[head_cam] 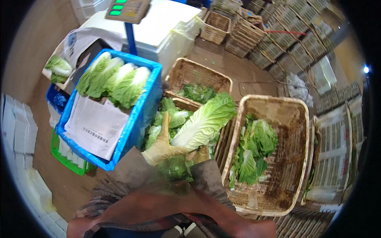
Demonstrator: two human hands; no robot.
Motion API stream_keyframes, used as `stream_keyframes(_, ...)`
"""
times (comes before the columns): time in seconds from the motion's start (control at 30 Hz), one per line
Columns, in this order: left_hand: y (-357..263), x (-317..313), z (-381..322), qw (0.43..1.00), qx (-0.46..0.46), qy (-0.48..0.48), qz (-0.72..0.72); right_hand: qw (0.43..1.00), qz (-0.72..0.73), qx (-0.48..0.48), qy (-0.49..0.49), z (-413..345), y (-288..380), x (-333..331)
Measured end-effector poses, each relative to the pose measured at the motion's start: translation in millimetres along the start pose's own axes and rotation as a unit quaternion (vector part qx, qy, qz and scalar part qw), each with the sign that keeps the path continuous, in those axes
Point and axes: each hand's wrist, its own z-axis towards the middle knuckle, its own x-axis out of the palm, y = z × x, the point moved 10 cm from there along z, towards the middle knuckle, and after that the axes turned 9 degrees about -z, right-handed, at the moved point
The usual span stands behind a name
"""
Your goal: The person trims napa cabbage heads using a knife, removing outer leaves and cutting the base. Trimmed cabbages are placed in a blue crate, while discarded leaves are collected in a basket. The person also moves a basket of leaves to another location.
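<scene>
A napa cabbage lies tilted in front of me, its leafy top pointing up and right. My right hand, in a pale work glove, grips its stem end from below and is partly hidden by it. My left hand, also gloved, is spread with the thumb pointing up, and its fingers touch the white base of the cabbage. More napa cabbages lie beneath and behind the hands in a crate, mostly hidden.
At left, a blue-lined box holds several napa cabbages and printed paper, near a scale display. At right stands a dirty plastic crate with loose leaves. Another crate holds leaf scraps. Stacked crates line the back.
</scene>
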Motion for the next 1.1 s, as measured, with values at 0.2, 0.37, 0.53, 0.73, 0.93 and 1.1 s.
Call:
stream_keyframes(0.2,7.4,-121.3,-32.9,0.954,-0.059,-0.048,-0.289,0.954,-0.027,0.296,0.051,-4.8,-71.7,133.4)
stream_keyframes(0.37,-3.1,-359.3,-102.8,0.968,-0.041,-0.212,-0.131,0.966,-0.141,0.201,0.084,24.8,-53.2,186.9)
stream_keyframes(0.53,64.3,-536.3,-156.4,0.907,-0.195,-0.26,0.268,0.943,-0.148,0.288,0.082,5.8,-102.3,194.2)
stream_keyframes(0.73,105.8,-569.7,-177.0,0.867,-0.247,-0.278,0.33,0.912,-0.153,0.349,0.151,-34.3,-125.2,171.8)
stream_keyframes(0.93,-14.9,-389.5,-173.4,0.723,0.036,-0.461,0.514,0.866,-0.102,0.485,0.067,-136.8,-146.8,52.4)
stream_keyframes(1.1,7.1,-86.8,-45.7,0.965,0.177,-0.128,0.143,0.921,-0.066,0.382,-0.023,-143.9,-115.5,-36.2)
